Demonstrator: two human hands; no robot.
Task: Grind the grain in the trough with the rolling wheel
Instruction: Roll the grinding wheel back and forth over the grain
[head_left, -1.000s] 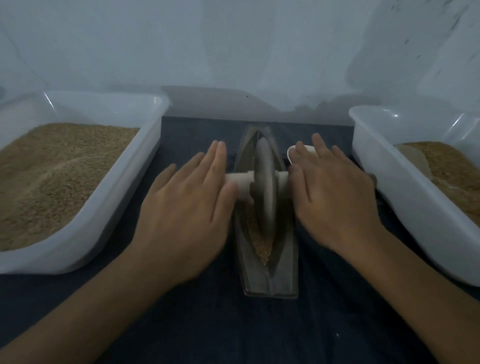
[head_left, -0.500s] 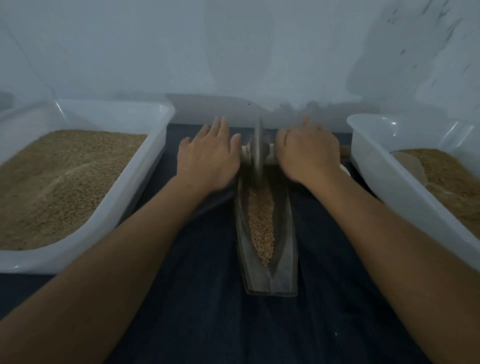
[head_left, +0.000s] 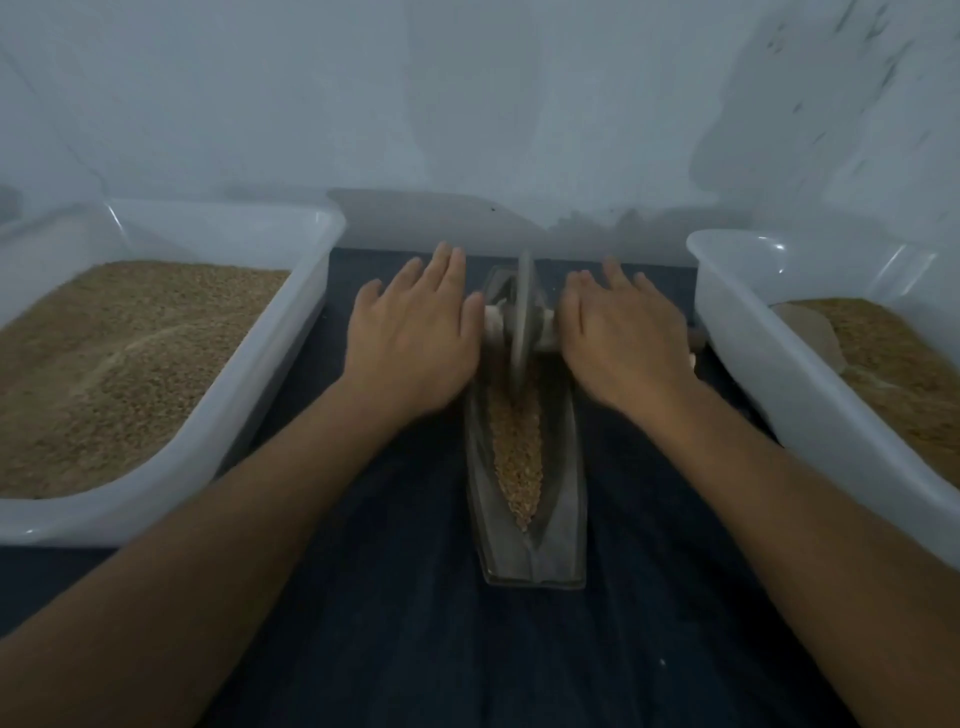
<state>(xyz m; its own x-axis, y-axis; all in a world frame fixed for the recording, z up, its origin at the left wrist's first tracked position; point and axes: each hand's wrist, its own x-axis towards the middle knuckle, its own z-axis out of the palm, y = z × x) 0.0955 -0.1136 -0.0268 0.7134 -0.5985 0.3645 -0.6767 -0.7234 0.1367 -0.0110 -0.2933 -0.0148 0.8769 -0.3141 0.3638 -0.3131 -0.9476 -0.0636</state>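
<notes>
Both hands and the rolling wheel have come back slightly toward the person from the far end of the trough since half a second ago. Left to right: a left bin of grain stands clear of the work; the left hand lies flat, fingers extended, palm pressing the left axle stub; the wheel stands upright in the trough's far part; the right hand lies likewise open-palmed on the right stub; a right bin follows. The trough's long axis runs straight away from the person along the dark surface, grain exposed on the near side. Both hands sit equally near. Judgement: the next stroke is a near-ward pull along that axis.
</notes>
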